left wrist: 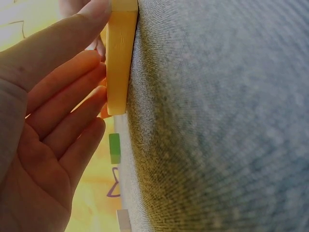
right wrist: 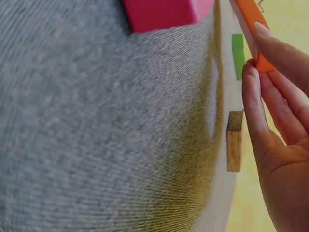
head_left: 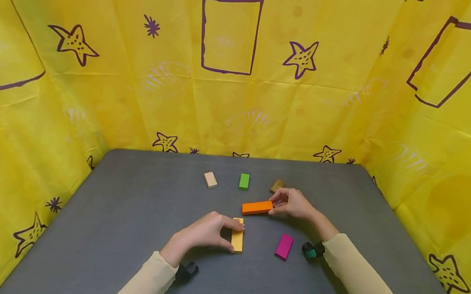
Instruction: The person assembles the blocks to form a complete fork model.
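Note:
A yellow block (head_left: 237, 241) lies on the grey table, its long side running away from me. My left hand (head_left: 209, 230) holds it, thumb at the near end and fingertips by the far end; the left wrist view shows the block (left wrist: 119, 58) along the fingertips. The right hand (head_left: 296, 204) pinches an orange block (head_left: 256, 207) by its right end. In the right wrist view this orange block (right wrist: 251, 24) is raised off the table between thumb and fingers. A magenta block (head_left: 283, 247) lies on the table below the right hand, apart from it.
Along the back lie a pale wood block (head_left: 210, 180), a green block (head_left: 244, 182) and a brown wood block (head_left: 277, 185), the last just behind the right hand. Yellow patterned cloth (head_left: 230, 113) walls off the grey table (head_left: 125, 231) at the back and sides.

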A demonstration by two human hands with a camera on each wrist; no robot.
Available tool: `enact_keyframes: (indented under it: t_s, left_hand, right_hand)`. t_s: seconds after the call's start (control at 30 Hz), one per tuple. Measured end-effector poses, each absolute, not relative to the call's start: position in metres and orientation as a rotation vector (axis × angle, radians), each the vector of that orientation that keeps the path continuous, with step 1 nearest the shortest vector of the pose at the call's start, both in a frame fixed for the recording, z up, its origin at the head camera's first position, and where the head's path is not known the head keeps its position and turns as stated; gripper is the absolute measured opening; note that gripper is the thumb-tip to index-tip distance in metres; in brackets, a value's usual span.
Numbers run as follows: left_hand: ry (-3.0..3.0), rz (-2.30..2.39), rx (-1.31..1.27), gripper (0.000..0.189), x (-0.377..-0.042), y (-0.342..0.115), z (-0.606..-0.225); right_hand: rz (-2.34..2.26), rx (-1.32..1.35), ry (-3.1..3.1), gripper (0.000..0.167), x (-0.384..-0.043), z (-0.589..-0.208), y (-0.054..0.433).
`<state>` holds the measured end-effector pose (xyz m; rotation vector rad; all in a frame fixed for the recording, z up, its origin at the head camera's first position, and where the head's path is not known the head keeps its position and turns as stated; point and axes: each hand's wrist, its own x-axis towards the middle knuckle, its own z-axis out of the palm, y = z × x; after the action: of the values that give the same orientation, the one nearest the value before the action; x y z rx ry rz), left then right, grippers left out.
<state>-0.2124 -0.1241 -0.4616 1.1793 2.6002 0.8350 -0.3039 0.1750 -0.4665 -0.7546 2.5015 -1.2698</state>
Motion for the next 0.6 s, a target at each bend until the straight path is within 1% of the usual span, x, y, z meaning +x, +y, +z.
enact_keyframes:
  t_s: [0.3, 0.6]
  left_hand:
    - [2.601, 0.834, 1.189, 0.056, -0.213, -0.125, -0.461]
    - [2.602, 0.829, 1.200, 0.057, -0.213, -0.124, -0.462]
  right_hand:
    - [-1.298, -0.768, 2.499, 0.034, -0.305, -0.461, 0.167]
    - [-1.282, -0.771, 2.495, 0.029, -0.304, -0.456, 0.157]
